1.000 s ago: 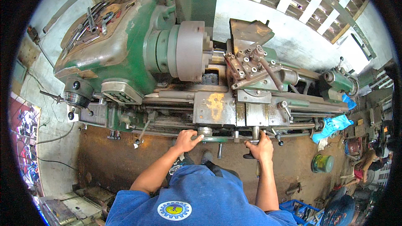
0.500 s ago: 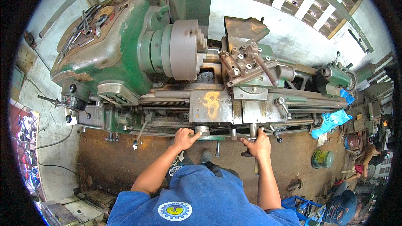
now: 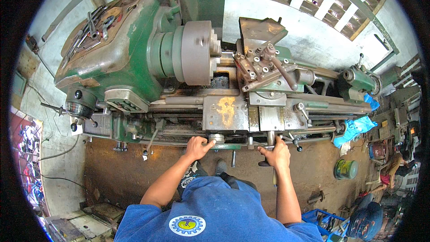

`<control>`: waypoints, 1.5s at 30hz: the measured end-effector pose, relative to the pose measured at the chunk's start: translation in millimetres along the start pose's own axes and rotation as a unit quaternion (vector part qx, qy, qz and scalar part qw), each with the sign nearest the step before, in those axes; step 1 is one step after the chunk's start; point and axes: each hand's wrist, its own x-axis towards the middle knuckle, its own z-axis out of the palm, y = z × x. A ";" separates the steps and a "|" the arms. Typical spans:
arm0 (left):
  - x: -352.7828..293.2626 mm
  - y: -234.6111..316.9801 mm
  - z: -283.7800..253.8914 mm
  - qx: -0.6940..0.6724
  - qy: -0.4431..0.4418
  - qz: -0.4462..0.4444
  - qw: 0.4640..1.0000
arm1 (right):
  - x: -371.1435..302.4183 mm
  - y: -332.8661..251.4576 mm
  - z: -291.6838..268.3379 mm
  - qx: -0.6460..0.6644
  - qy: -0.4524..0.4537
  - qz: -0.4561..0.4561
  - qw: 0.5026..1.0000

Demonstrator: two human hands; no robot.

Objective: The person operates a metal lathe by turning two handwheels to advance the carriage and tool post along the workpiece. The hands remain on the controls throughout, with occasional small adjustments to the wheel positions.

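Note:
I stand before a green metal lathe (image 3: pixel 130 58). My left hand (image 3: pixel 197 148) is closed on the rim of the carriage handwheel (image 3: pixel 229 146), thumb along its top near the hub. My right hand (image 3: pixel 276 154) wraps round the cross-slide handle (image 3: pixel 271 138), below the carriage. Past my hands, the grey chuck (image 3: pixel 196 54) juts from the headstock. Facing it is the tool post (image 3: pixel 264 65), with several bolts and a long clamping lever (image 3: pixel 285 75). No workpiece can be made out between the chuck jaws. Part of each grip is hidden by my fingers.
Wrenches (image 3: pixel 92 29) lie on top of the headstock. The tailstock (image 3: pixel 358 83) stands at the right end, with blue plastic (image 3: pixel 356 130) draped below it. A green bucket (image 3: pixel 346 169) and a blue crate (image 3: pixel 324 224) sit on the floor. Another person (image 3: pixel 394 170) is at far right.
Marks on the chuck's side and its jaws show differently, so it has turned. Both my hands keep their grips, with hardly any shift.

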 end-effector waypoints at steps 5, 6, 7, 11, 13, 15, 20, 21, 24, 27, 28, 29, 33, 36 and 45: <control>-0.6 1.7 -1.0 -0.004 0.011 0.006 1.000 | 0.1 -2.3 -2.8 -0.002 -0.015 0.010 1.000; 0.5 1.1 -1.8 0.000 -0.004 0.001 1.000 | -0.3 -2.8 -3.2 -0.004 -0.014 0.009 1.000; 1.1 0.6 -2.4 0.010 -0.021 -0.006 1.000 | -0.9 -3.3 -3.5 -0.005 -0.009 0.007 1.000; 0.7 -1.0 -0.7 0.004 -0.003 0.004 1.000 | -1.2 -4.0 -3.9 -0.008 -0.007 0.006 1.000; -0.7 -1.5 1.3 -0.003 0.024 0.013 1.000 | -0.8 -3.6 -3.6 -0.009 -0.012 0.009 1.000; -1.5 -2.3 2.4 -0.012 0.032 0.022 0.999 | -0.5 -2.9 -3.2 -0.008 -0.013 0.007 1.000; -1.2 -4.0 2.3 -0.012 0.030 0.025 0.999 | -1.1 -2.3 -2.5 -0.002 -0.003 0.001 1.000; -0.8 -4.3 2.1 -0.010 0.032 0.029 0.999 | -1.1 -2.5 -2.6 -0.002 -0.004 0.001 1.000; -0.2 -5.5 1.2 -0.005 0.013 0.019 1.000 | -0.7 -3.0 -3.6 -0.003 -0.010 0.004 1.000; -0.2 -6.2 1.6 -0.012 0.015 0.022 1.000 | -0.1 -2.8 -4.0 0.000 -0.019 0.010 1.000; -0.5 -6.3 2.0 -0.016 0.021 0.027 0.999 | -0.3 -2.6 -3.7 -0.001 -0.017 0.009 1.000; -0.9 -6.5 2.5 -0.020 0.027 0.030 0.999 | -0.4 -2.2 -3.4 -0.003 -0.013 0.007 1.000; -1.8 -6.3 3.7 -0.032 0.043 0.040 0.998 | -0.7 -1.7 -1.1 -0.007 0.002 0.004 1.000; -0.3 -6.3 1.1 -0.026 0.009 0.019 0.999 | -1.1 -2.3 -1.5 -0.004 0.003 0.000 1.000; 0.5 -0.9 -5.6 -0.016 -0.029 -0.007 0.999 | -1.3 -6.1 -5.9 -0.004 -0.018 0.018 1.000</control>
